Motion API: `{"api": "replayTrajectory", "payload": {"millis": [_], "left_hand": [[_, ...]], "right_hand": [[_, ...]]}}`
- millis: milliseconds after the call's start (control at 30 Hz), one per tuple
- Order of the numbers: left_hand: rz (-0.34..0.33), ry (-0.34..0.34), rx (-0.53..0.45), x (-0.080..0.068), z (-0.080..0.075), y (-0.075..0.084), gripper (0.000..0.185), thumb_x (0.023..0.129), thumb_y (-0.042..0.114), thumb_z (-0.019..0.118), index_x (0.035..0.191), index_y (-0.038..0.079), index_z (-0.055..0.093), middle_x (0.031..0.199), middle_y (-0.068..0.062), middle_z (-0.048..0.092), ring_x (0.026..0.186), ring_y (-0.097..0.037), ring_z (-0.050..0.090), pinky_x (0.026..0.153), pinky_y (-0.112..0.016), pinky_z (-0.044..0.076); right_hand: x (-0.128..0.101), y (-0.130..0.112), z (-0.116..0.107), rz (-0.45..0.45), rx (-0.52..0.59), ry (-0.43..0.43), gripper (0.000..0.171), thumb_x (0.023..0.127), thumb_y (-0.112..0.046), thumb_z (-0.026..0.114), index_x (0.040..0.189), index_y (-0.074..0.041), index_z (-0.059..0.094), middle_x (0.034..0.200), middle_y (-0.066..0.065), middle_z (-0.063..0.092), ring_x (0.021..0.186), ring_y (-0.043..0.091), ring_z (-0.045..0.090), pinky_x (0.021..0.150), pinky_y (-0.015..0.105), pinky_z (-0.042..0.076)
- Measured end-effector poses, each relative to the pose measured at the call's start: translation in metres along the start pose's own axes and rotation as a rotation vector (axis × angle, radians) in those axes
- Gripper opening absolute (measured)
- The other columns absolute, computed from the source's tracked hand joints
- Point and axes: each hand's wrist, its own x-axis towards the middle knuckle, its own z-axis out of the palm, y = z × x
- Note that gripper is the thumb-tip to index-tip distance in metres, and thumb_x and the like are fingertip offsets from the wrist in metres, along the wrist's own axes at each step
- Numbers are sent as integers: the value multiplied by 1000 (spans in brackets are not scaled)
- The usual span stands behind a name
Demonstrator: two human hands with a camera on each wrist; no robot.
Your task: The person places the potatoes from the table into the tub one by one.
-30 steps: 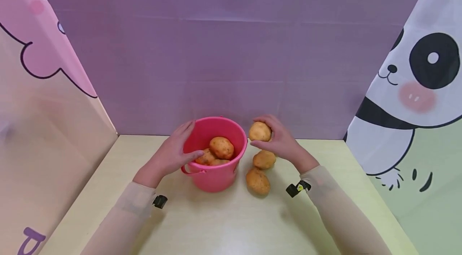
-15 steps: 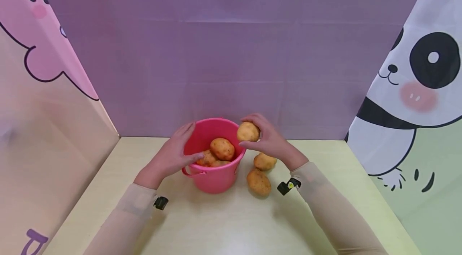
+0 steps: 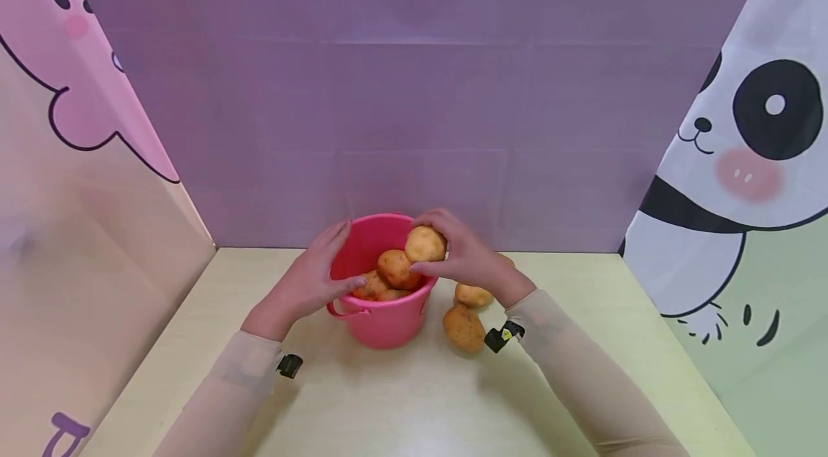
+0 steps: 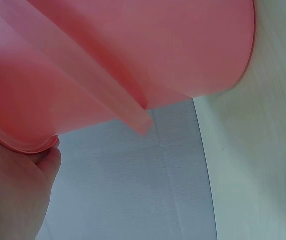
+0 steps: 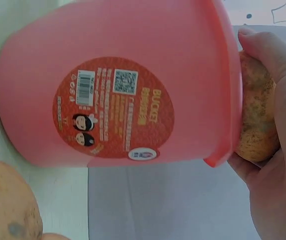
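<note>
Head view: tan speckled potato (image 3: 425, 243).

Sheer beige sleeves (image 3: 585, 371) — small black wrist clips (image 3: 289, 365) at both cuffs

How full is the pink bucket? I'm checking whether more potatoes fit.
Partly full: the pink bucket shows about three potatoes below its rim, space above.

A pale, round potato (image 3: 425, 243) sits in the curled fingers of the right hand (image 3: 462, 256), over the rim of the upright pink bucket (image 3: 382, 320). The left hand (image 3: 310, 277) grips the bucket's near-left rim. The bucket holds more potatoes (image 3: 396, 268).
</note>
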Motion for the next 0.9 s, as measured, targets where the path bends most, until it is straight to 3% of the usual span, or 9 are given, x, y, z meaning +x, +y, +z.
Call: {"api": "replayTrajectory", "payload": {"millis": [200,400,600,900], "left_hand": [[2,1,6,0,0,-1,122,87,51,91,177,8,21,181,-18,23,163,-46,26,102,-67,59],[2,4,5,1,0,-2,121,86,44,93,177,7,22,181,-18,23,163,-46,26,102,-68,59],[1,1,5,0,0,-2,121,86,47,93,177,7,22,181,-19,23,163,-47,27,101,-67,60],[34,6,9,0,0,-4,120,88,54,88,177,6,22,181,-18,25,163,-46,27,105,-68,57]], "right_hand": [[9,-4,6,-8,8,-28,62,87,-23,98,140,-11,67,140,3,59,124,20,63,101,37,62],[21,-5,13,-36,-8,-34,62,87,-23,96,138,-5,67,140,7,61,125,23,61,103,38,61],[32,-4,21,-38,49,-57,63,89,-23,94,140,-3,64,140,7,60,122,23,62,98,37,63],[43,-6,28,-21,51,-63,65,89,-25,93,142,-3,63,138,3,59,122,19,61,99,36,63]]}}
